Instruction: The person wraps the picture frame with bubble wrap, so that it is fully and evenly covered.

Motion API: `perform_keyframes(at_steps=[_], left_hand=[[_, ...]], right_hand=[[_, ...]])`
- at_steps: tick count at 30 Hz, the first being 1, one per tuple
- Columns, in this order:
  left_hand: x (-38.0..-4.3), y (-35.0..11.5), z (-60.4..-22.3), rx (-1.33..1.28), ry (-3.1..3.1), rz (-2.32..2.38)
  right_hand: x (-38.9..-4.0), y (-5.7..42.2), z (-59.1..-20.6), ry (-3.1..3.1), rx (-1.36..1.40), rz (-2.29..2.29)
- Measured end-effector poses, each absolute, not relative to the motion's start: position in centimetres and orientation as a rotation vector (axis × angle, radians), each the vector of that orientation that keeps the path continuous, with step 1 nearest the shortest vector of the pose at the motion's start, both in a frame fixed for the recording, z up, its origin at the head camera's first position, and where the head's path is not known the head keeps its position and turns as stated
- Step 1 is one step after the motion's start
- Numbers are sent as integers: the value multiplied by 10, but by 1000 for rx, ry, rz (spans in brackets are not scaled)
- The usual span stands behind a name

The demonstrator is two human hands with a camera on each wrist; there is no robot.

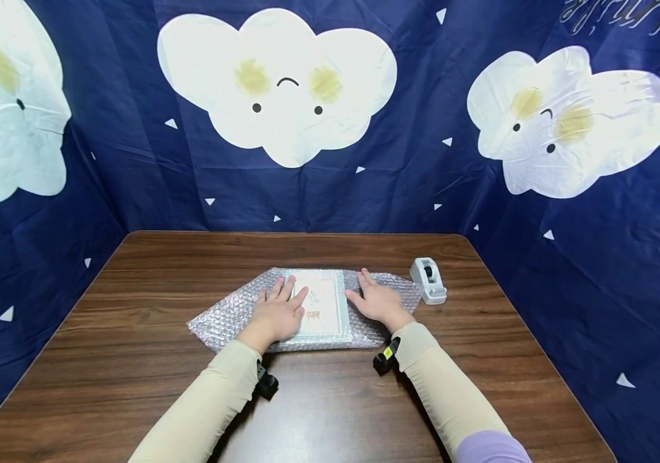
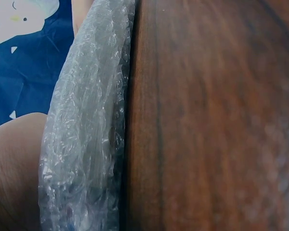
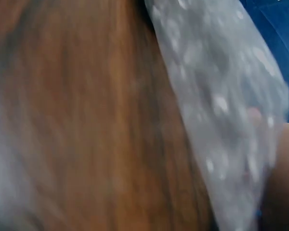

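Note:
A flat rectangular item with a pale green border and a small printed picture [image 1: 328, 299] shows through the bubble wrap [image 1: 228, 316] around it on the table. My left hand [image 1: 276, 315] lies with spread, straight fingers over the item's left side. On the wrap just right of the item, my right hand [image 1: 381, 303] rests, fingers extended and thumb toward the item's edge. Loose wrap spreads out past both hands. In the left wrist view the folded near edge of the wrap [image 2: 86, 120] stands thick above the wood; the right wrist view shows blurred wrap [image 3: 216, 96] beside the hand.
A white tape dispenser [image 1: 430, 283] stands at the back right, close to the wrap's right tip. The brown wooden table [image 1: 133, 360] ends against a dark blue curtain [image 1: 133, 173] printed with clouds, which hangs behind and on both sides.

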State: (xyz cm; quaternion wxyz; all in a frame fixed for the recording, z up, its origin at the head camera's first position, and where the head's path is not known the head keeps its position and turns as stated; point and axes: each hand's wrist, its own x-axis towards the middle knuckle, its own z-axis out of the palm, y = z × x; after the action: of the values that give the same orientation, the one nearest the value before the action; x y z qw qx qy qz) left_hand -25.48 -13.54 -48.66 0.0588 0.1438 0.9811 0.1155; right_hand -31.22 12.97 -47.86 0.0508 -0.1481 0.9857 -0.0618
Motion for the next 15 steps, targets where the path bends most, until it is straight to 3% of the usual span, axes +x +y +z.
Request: perform_keyframes(at_steps=[15], left_hand=[[-257, -134, -490, 437, 2981, 328]], right_hand=[[-323, 171, -468, 2971, -104, 16]])
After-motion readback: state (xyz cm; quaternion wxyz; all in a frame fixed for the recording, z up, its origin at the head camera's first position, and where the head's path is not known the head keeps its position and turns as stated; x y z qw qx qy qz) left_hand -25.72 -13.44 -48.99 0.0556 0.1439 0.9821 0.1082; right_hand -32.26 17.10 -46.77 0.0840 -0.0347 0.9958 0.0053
